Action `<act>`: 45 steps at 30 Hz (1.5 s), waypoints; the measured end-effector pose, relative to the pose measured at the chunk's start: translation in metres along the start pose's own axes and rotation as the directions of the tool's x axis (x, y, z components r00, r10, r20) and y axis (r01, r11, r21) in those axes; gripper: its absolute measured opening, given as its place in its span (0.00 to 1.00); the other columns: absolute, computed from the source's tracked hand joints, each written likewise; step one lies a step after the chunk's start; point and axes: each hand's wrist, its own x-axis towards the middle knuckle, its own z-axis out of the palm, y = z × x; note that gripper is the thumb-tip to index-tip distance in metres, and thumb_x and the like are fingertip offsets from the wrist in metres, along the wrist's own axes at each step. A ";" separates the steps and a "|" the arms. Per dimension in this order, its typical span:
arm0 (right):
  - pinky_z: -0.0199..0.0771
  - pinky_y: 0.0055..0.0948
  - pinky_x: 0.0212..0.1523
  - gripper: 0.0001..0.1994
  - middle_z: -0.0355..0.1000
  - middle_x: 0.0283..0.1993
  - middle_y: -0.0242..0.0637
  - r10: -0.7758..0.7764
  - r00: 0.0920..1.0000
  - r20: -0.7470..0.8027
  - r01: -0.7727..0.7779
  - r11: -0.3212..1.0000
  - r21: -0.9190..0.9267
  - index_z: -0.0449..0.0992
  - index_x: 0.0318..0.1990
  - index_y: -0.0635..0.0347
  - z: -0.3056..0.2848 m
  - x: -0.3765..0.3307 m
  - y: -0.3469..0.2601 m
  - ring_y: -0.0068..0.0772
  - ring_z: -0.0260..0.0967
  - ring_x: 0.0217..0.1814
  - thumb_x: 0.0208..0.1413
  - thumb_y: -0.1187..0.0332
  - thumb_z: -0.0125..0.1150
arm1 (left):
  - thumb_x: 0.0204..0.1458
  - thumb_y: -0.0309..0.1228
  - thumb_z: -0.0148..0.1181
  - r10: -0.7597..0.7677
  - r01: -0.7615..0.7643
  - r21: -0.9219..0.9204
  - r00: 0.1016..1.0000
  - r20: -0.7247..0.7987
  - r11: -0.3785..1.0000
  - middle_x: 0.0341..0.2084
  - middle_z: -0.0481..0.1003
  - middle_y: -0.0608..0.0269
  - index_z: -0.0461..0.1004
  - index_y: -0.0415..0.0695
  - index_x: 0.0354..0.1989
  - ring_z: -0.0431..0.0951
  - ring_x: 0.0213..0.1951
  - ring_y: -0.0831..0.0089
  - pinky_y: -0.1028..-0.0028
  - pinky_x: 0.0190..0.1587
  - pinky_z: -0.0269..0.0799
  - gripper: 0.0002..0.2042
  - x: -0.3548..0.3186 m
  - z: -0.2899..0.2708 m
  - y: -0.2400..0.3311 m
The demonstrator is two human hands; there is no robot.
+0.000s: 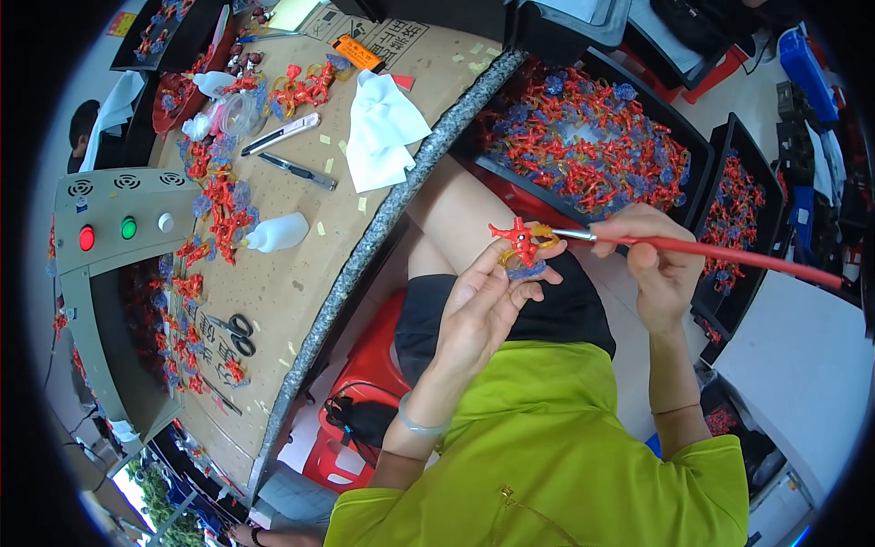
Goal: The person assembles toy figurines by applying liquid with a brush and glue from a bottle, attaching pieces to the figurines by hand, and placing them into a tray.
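Observation:
Over my lap, my left hand [476, 308] holds a small red plastic toy figure [518, 237] with translucent yellow and blue-violet parts. The fingers pinch it from below, and a few other fingers extend past it. My right hand [654, 260] grips a long red-handled brush [747, 255] near its silver collar. The collar points left at the figure's yellow part; whether the tip touches it is too small to tell. Close beyond both hands, a black bin [492, 170] holds a heap of similar figures.
On the table [301, 246] at left lie a white cloth [383, 128], a white squeeze bottle [278, 233], black scissors [241, 335], two cutter knives [283, 134] and more figures. A grey machine [118, 214] with coloured buttons stands there. Another bin [775, 169] is at right.

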 end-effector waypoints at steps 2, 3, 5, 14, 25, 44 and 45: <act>0.69 0.22 0.31 0.15 0.74 0.30 0.37 -0.047 0.998 0.048 0.052 0.993 -0.109 0.76 0.41 0.68 0.005 0.001 -0.004 0.27 0.70 0.30 0.53 0.63 0.61 | 0.61 0.35 0.44 0.017 -0.017 0.019 1.000 -0.004 1.000 0.56 0.64 0.42 0.54 0.32 0.60 0.72 0.49 0.62 0.73 0.47 0.67 0.23 0.000 0.000 -0.001; 0.69 0.22 0.30 0.14 0.74 0.29 0.37 -0.088 0.991 0.100 0.108 0.971 -0.215 0.77 0.40 0.67 0.007 0.002 -0.006 0.29 0.71 0.30 0.51 0.65 0.63 | 0.61 0.35 0.44 0.033 -0.032 0.038 0.999 -0.005 0.999 0.55 0.65 0.43 0.54 0.32 0.60 0.72 0.49 0.62 0.73 0.47 0.67 0.23 0.001 0.000 -0.001; 0.69 0.23 0.29 0.13 0.75 0.28 0.37 -0.119 0.984 0.130 0.153 0.942 -0.298 0.77 0.39 0.67 0.012 0.001 -0.010 0.31 0.71 0.28 0.49 0.67 0.64 | 0.62 0.35 0.44 0.034 -0.033 0.054 0.999 -0.019 0.998 0.55 0.65 0.44 0.54 0.32 0.60 0.72 0.49 0.62 0.73 0.47 0.67 0.23 -0.001 0.002 -0.002; 0.69 0.24 0.25 0.05 0.74 0.26 0.38 -0.092 0.980 0.175 0.150 0.925 -0.349 0.76 0.33 0.66 0.014 0.000 -0.019 0.32 0.70 0.23 0.51 0.73 0.61 | 0.63 0.34 0.41 0.039 -0.034 0.105 0.998 -0.046 0.994 0.52 0.68 0.48 0.55 0.32 0.60 0.73 0.48 0.64 0.73 0.47 0.67 0.21 -0.001 0.009 0.000; 0.68 0.26 0.29 0.02 0.74 0.28 0.38 -0.226 0.968 0.106 0.250 0.887 -0.389 0.76 0.28 0.64 0.011 0.018 -0.009 0.34 0.70 0.28 0.47 0.79 0.59 | 0.64 0.35 0.39 0.051 -0.042 0.429 0.999 -0.008 0.903 0.46 0.72 0.51 0.57 0.33 0.60 0.73 0.45 0.71 0.75 0.46 0.67 0.21 -0.005 0.006 -0.002; 0.73 0.20 0.28 0.08 0.76 0.34 0.48 0.215 0.976 0.023 -0.215 0.977 -0.006 0.67 0.27 0.64 0.032 -0.006 0.002 0.22 0.72 0.28 0.47 0.84 0.61 | 0.63 0.44 0.41 0.036 0.005 0.350 0.993 -0.108 0.937 0.40 0.72 0.55 0.64 0.37 0.42 0.75 0.43 0.70 0.70 0.46 0.73 0.19 0.000 0.004 0.012; 0.73 0.20 0.28 0.09 0.76 0.34 0.48 0.251 0.968 0.014 -0.251 0.968 0.026 0.66 0.27 0.64 0.033 -0.006 0.002 0.22 0.72 0.28 0.48 0.84 0.61 | 0.62 0.45 0.41 0.044 0.004 0.362 0.991 -0.124 0.932 0.40 0.72 0.56 0.64 0.38 0.40 0.75 0.43 0.71 0.70 0.46 0.73 0.19 -0.001 0.007 0.013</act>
